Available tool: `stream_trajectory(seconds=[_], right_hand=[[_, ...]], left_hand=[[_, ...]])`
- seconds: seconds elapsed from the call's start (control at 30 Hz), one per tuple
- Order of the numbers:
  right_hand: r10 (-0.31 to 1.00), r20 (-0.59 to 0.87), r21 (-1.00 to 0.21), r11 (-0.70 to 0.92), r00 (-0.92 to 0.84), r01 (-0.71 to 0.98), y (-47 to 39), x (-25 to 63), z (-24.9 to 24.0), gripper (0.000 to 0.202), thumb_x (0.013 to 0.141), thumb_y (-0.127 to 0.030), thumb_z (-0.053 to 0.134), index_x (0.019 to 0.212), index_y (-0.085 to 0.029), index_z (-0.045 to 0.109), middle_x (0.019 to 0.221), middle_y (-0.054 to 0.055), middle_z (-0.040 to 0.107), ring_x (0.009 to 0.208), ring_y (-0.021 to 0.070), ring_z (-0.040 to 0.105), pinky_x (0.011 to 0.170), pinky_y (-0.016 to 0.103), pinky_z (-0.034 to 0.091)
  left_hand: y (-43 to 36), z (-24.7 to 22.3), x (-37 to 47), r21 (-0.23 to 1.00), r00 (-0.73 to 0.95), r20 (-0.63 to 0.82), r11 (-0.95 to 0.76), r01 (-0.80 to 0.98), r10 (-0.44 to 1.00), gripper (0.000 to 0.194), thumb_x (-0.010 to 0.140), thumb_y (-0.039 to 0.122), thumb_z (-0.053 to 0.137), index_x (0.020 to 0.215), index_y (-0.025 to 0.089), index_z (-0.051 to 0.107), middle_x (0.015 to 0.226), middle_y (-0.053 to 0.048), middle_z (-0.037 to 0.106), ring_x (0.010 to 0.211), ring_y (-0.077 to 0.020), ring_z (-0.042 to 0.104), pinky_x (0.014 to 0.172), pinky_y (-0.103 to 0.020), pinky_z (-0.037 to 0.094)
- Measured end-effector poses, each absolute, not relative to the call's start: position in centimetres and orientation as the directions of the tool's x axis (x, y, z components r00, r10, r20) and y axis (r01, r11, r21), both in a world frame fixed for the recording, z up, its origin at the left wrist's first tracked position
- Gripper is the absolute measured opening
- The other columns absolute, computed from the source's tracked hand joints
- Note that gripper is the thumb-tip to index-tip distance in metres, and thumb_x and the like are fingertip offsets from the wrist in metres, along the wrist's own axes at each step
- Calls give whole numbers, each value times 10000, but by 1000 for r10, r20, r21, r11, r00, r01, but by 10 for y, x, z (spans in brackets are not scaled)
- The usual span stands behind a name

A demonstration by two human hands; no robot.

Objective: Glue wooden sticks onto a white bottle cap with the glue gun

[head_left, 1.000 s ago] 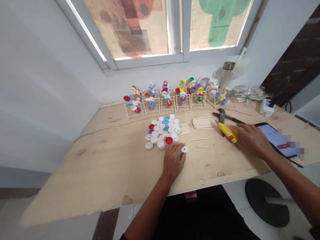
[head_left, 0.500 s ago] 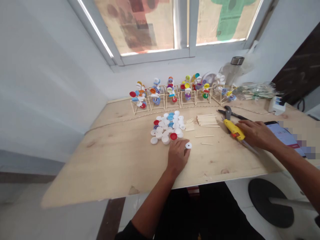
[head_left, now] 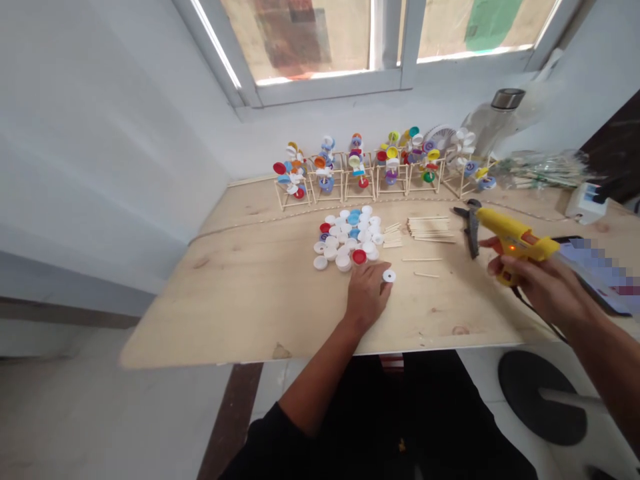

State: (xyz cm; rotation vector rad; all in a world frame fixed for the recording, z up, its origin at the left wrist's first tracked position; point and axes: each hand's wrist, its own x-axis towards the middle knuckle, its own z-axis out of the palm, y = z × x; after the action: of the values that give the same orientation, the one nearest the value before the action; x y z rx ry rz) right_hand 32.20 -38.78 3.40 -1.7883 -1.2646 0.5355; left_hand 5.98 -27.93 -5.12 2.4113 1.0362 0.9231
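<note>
Between the thumb and fingers of my left hand [head_left: 367, 297] is a small white bottle cap [head_left: 389, 276] with a dark spot at its centre. This hand rests on the table just in front of a pile of bottle caps [head_left: 345, 243], mostly white with a few blue and red ones. My right hand [head_left: 535, 277] is wrapped round a yellow hot glue gun [head_left: 515, 237], held up off the table with its nozzle toward the left. An orange light glows on the gun's body, and a glue stick sticks out of its back.
Short sticks [head_left: 431, 228] lie right of the caps. Pliers [head_left: 471, 223] lie by the glue gun, a phone [head_left: 595, 273] beyond my right hand. Stick frames with cap wheels [head_left: 359, 180] line the back, near a bottle [head_left: 500, 120] and a white power socket [head_left: 587, 203].
My right hand has lifted the glue gun off the table and turned its nozzle left. My left hand keeps the white cap in place. The camera view has shifted slightly.
</note>
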Motion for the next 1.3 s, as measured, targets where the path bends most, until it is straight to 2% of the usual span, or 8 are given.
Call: stream_trajectory(seconds=[0.1,0.3,0.43,0.53,0.67,0.83,1.07,1.3], right_hand=[[944,-104,-905,-221,314,363,-399,291,34,477,815,-539,557,1121,-181,638,782,62,620,669,167,544,577,275,451],[921,-263,-802,-375,288,465,-405,247,29,536,728,-648,565,969,-192,714,899,75,707,806,247,633,712,352,515],[921,-270,-803,-376,281,462,-401,244,18,527,748,-622,564,998,-183,713,1026,80,725,964,295,653,804,380,523],[928,-248,-760,-364,277,539,-399,244,15,494,773,-595,564,1002,-184,714,954,63,739,902,287,674,769,376,535],[946,-185,-697,-317,266,643,-394,236,19,438,790,-586,530,968,-231,716,752,24,726,764,279,675,615,355,536],[949,-162,-644,-308,269,701,-392,229,16,486,801,-618,478,912,-207,714,790,47,729,740,268,674,597,330,515],[940,-161,-607,-334,299,721,-395,231,4,501,822,-633,442,928,-230,720,645,20,685,631,248,654,504,307,471],[948,-125,-587,-307,291,749,-393,230,5,483,820,-627,445,829,-227,716,581,22,666,565,236,628,473,301,450]], left_hand=[[-280,-50,60,558,518,412,-657,507,749,354,787,127,610,1132,202,582,1094,-61,689,1063,-239,585,954,-427,446],[-280,-49,60,556,536,384,-652,516,752,396,770,161,651,1156,191,568,1070,-64,678,1053,-243,576,942,-415,436],[-280,-47,60,531,534,391,-658,534,750,364,772,202,661,1128,190,585,1065,-66,658,1028,-244,566,952,-413,423],[-281,-45,60,489,537,406,-672,556,739,300,794,237,643,1086,175,610,1026,-75,650,986,-248,558,934,-416,424],[-282,-43,61,433,557,377,-673,600,740,196,819,265,623,1001,193,634,955,-71,639,945,-252,554,895,-426,424],[-282,-41,61,436,565,351,-665,607,746,161,820,269,638,971,215,636,924,-58,629,943,-247,554,874,-421,420],[-281,-45,62,462,558,345,-654,599,755,173,813,276,658,976,222,634,943,-53,624,949,-237,548,870,-419,414],[-280,-46,62,458,559,358,-662,593,748,172,819,278,648,977,212,628,938,-53,622,955,-235,542,885,-418,406]])
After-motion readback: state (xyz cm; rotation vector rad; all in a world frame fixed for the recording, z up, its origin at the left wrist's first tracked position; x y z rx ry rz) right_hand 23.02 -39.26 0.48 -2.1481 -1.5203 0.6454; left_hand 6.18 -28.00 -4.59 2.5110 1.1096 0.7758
